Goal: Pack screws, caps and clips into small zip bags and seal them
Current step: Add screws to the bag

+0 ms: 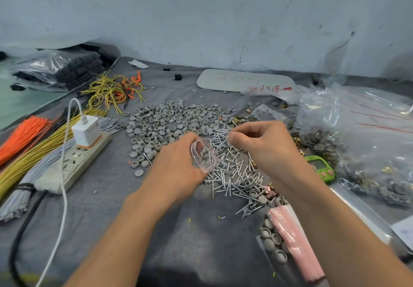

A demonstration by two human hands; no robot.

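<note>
The left hand (176,163) grips a small clear zip bag with a pinkish rim (204,155). Its mouth is held open and tipped up and to the right, and a few screws already show inside. The right hand (261,145) hangs just beside that mouth, slightly beyond it, with thumb and forefinger pinched together. They seem to pinch a screw or two, but against the pile behind I cannot tell for sure. The coming drop looks like a short move leftward and down from the right fingertips into the opening, and the right hand is the nearer one for feeding. Nothing stands between them. Under both hands, on the grey cloth-covered desk (178,230), lies the heap of loose silver screws (232,175), pointing every way. The round grey plastic caps (169,121) spread just beyond it, and the brass-coloured metal clips (240,120) lie beyond the right hand. A stack of flat pink-edged zip bags (295,244) waits under the right forearm. A green digital timer (320,168) and large clear plastic sacks (368,141) sit to the right. To the left are a white power strip (73,163) and bundles of yellow, orange and grey wire (33,152).
</note>
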